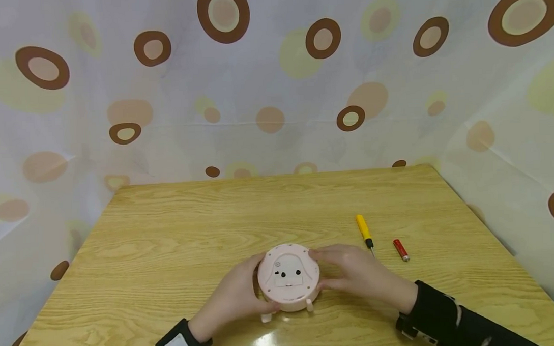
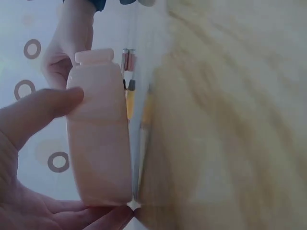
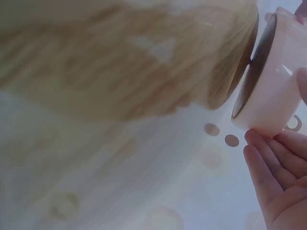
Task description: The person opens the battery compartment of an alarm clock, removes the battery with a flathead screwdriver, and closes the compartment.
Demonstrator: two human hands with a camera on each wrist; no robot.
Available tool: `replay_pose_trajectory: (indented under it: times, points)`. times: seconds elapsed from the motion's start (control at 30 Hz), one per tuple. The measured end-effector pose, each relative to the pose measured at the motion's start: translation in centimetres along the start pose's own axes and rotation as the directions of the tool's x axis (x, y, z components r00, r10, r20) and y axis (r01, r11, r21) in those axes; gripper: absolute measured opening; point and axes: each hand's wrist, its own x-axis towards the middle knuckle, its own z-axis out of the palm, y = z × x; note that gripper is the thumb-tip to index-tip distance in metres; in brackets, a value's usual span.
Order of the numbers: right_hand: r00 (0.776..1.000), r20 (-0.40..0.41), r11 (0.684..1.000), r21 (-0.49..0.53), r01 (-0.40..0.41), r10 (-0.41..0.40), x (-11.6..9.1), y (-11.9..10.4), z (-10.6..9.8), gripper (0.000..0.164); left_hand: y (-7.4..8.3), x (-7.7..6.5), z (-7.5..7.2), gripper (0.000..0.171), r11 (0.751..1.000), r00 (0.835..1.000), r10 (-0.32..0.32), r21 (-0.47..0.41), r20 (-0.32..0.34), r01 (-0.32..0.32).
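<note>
A round pale pink alarm clock (image 1: 289, 277) lies on the wooden table with its back facing up. Small dark knobs, a cluster of speaker holes and a rectangular battery cover (image 1: 288, 282) show on that back. Two stubby feet stick out on the side near me. My left hand (image 1: 235, 291) grips the clock's left side, thumb at the near edge and fingers round the far edge. From the right, my right hand (image 1: 349, 270) holds the rim between thumb and fingers. In the left wrist view the clock's smooth side (image 2: 98, 139) stands between left thumb and fingers.
A screwdriver (image 1: 363, 227) with a yellow handle lies beyond my right hand, its tip partly hidden by that hand. To its right is a red battery (image 1: 401, 250). Cloth (image 1: 264, 76) patterned with circles hangs behind the table (image 1: 191, 222) and along its sides.
</note>
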Motion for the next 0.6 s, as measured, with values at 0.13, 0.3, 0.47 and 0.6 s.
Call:
replay_pose_trajectory:
  times: [0.13,0.3,0.47,0.6]
  points:
    - [1.000,0.020,1.000,-0.018,-0.002,0.002,0.3,-0.2,0.2,0.060,0.1,-0.4,0.1,0.106,1.000,0.998,-0.019,-0.019,-0.058,0.018]
    - [0.998,0.059,0.999,-0.042,-0.002,0.004,0.6,-0.5,0.2,0.059,0.3,-0.8,-0.1,0.103,0.999,0.994,-0.039,-0.022,-0.107,0.037]
    - [0.996,0.087,0.999,-0.045,-0.012,0.016,0.9,-0.7,0.4,0.057,0.5,-1.2,-0.6,0.101,0.998,0.988,-0.058,-0.027,-0.142,0.054]
    - [0.995,0.096,0.999,-0.029,-0.015,0.018,1.1,-0.9,0.7,0.054,1.0,-1.5,-1.3,0.100,0.999,0.987,-0.050,-0.019,-0.153,0.048]
